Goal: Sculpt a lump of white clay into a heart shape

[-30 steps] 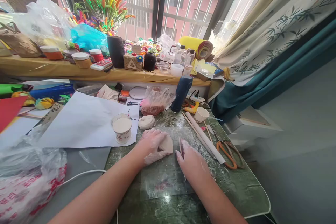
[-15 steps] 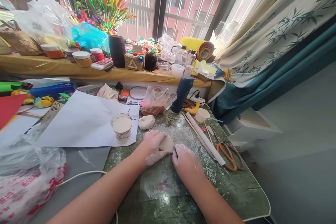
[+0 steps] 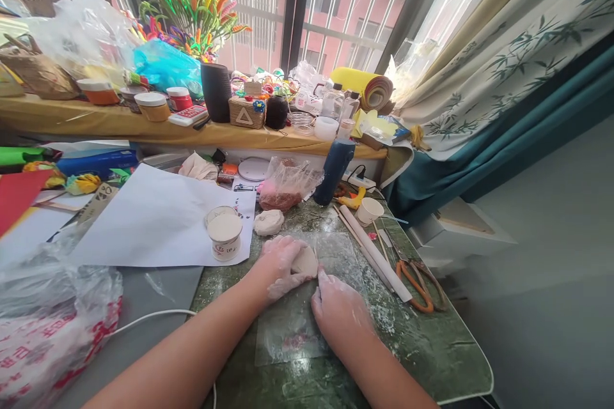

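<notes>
A round, off-white piece of clay rests at the clear plastic sheet on the table, its left part covered by my hand. My left hand, dusted white, curls round that piece with thumb below and fingers above. Close to the clay's right edge is my right hand, fingers folded in and index finger stretched forward. Something thin may be in its grip, too small to make out. Behind my left hand lies a lump of white clay. Left of it, a paper cup topped with a pale disc stands on white paper.
Right of the plastic sheet lie a white rolling pin, thin sticks and orange-handled scissors. Behind are a dark blue bottle, another paper cup and a bagged reddish-brown lump. The table's edge is at right.
My right hand has shifted slightly down, and its index finger now points more forward along the clay's edge. The left hand stays around the clay.
</notes>
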Demonstrator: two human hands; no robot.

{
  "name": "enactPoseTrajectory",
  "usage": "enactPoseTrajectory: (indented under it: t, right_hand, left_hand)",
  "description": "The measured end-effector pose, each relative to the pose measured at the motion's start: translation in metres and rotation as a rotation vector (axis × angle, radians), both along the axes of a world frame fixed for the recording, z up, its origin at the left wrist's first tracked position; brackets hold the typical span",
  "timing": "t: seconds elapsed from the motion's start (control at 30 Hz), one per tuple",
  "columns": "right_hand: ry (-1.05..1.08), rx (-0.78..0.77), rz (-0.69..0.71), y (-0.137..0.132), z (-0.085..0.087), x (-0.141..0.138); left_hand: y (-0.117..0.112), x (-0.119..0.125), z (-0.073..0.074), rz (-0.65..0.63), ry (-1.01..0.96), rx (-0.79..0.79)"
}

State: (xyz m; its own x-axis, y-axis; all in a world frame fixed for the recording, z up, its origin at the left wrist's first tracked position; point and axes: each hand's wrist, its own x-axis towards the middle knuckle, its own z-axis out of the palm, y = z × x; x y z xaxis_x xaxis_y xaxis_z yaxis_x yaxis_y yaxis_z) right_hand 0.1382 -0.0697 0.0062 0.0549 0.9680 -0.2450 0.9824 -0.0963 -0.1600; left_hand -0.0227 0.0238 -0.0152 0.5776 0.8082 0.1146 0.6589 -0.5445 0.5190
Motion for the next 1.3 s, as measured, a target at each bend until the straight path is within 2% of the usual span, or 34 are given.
enactPoseTrajectory:
  t: [0.27, 0.53, 0.77, 0.97, 1.13, 1.3]
  right_hand:
    - [0.053, 0.087, -0.068, -0.003, -0.006, 0.000]
    - [0.092, 0.161, -0.066, 0.006, -0.013, 0.017]
    - [0.088, 0.117, 0.128, 0.024, -0.009, 0.028]
    - [0.128, 0.159, 0.074, 0.027, -0.013, 0.033]
    - [0.100, 0.138, 0.200, 0.030, -0.012, 0.034]
    - [0.095, 0.148, 0.174, 0.032, -0.010, 0.037]
  left_hand:
    - [0.001, 0.001, -0.008, 0.002, -0.043, 0.018]
    - [0.002, -0.003, -0.005, -0.005, -0.052, 0.035]
    - [0.003, -0.004, -0.003, -0.006, -0.062, 0.020]
    - [0.004, -0.005, -0.002, -0.007, -0.053, 0.009]
    - [0.006, -0.005, -0.002, -0.012, -0.060, -0.009]
    - [0.010, -0.007, -0.004, -0.021, -0.060, 0.001]
